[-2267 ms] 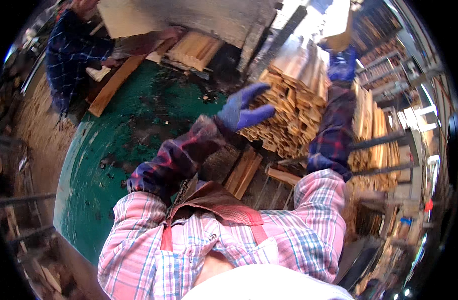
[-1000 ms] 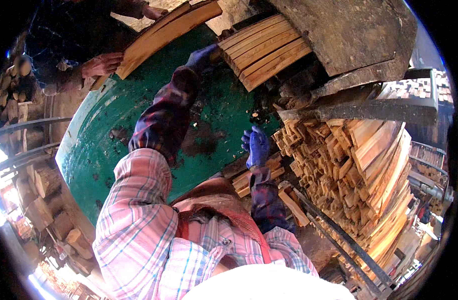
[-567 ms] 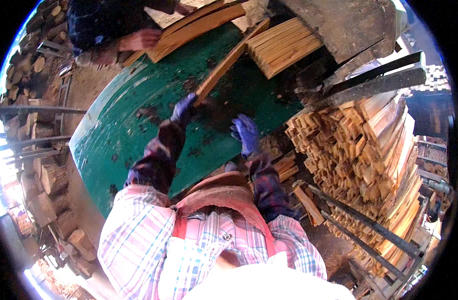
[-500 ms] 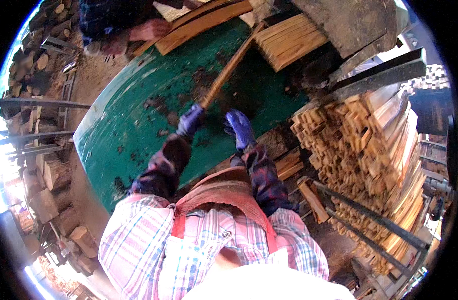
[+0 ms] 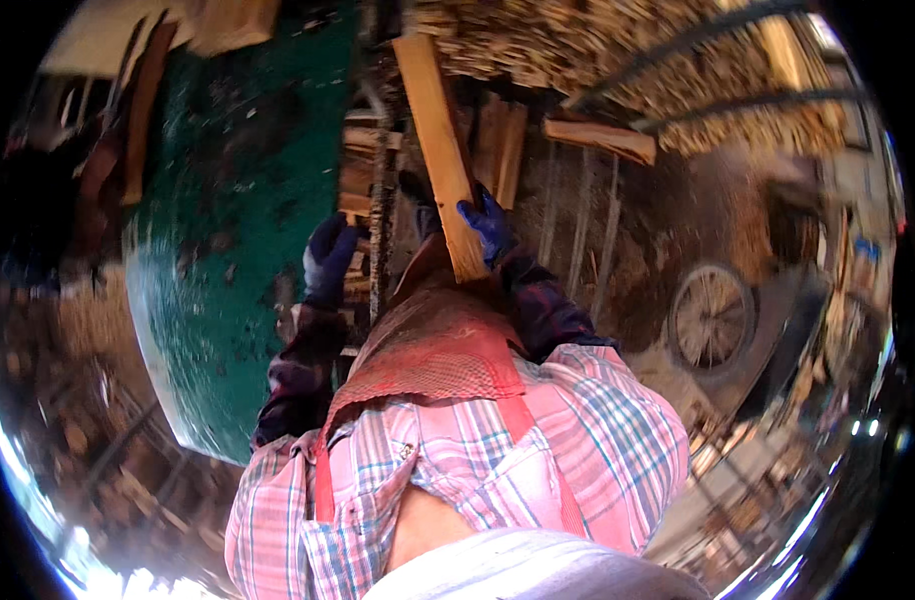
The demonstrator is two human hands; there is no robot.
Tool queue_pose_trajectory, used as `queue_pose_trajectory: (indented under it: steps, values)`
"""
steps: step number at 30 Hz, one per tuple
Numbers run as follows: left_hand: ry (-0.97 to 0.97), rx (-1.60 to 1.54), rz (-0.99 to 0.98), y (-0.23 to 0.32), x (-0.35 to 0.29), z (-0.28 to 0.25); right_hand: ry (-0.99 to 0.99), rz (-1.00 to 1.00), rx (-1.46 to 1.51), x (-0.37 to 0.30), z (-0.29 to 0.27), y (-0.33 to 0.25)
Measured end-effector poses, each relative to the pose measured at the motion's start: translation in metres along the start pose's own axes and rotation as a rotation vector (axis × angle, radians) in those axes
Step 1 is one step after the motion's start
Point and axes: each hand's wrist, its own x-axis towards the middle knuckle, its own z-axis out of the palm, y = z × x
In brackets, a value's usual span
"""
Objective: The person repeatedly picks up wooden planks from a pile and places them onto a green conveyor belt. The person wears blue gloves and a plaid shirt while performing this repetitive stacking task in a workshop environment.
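My right hand (image 5: 488,226), in a blue-purple glove, is closed around the near end of a long, flat piece of pale split wood (image 5: 435,140). The wood slants away from me to the far left, in front of my red apron (image 5: 433,335). At the right edge of the green tabletop (image 5: 253,230), my left hand (image 5: 330,255) wears a matching glove and holds nothing that I can see. Its fingers look loosely bent and apart, slightly blurred.
Stacked thin wood pieces (image 5: 558,45) fill a metal-framed rack at the far right. One split piece (image 5: 600,138) lies by its bars. A spoked wheel (image 5: 713,315) stands at the right. A dark, blurred person (image 5: 43,195) is beyond the table's left side.
I have turned right, so the table has swung left in view. Earlier my left hand gripped a long wooden strip over the table; now my right hand holds a long wood piece and my left is free.
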Motion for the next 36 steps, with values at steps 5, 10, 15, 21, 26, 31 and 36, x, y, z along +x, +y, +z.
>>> queue_pose_trajectory:
  steps: [5,10,15,21,26,31,36]
  values:
    - [-0.212,0.092,-0.07,-0.001,0.006,0.037,0.612,0.267,0.321,-0.044,-0.076,0.055]
    - [-0.276,0.246,-0.125,-0.004,0.011,0.044,0.923,0.159,0.505,-0.032,-0.162,0.058]
    - [-0.326,0.197,-0.218,-0.001,0.032,0.037,0.879,-0.062,0.645,0.05,-0.207,-0.03]
    - [-0.151,0.122,-0.214,0.046,0.072,0.018,0.371,0.038,0.65,0.144,-0.105,-0.014]
    - [0.039,-0.077,-0.062,0.076,0.149,-0.046,-0.019,0.042,0.518,0.214,0.021,-0.027]
    - [0.312,-0.425,0.201,0.065,0.27,-0.172,-0.244,-0.026,0.089,0.298,0.122,-0.13]
    - [0.632,0.27,0.648,0.068,0.364,-0.243,-0.241,0.13,0.147,0.376,0.214,-0.176]
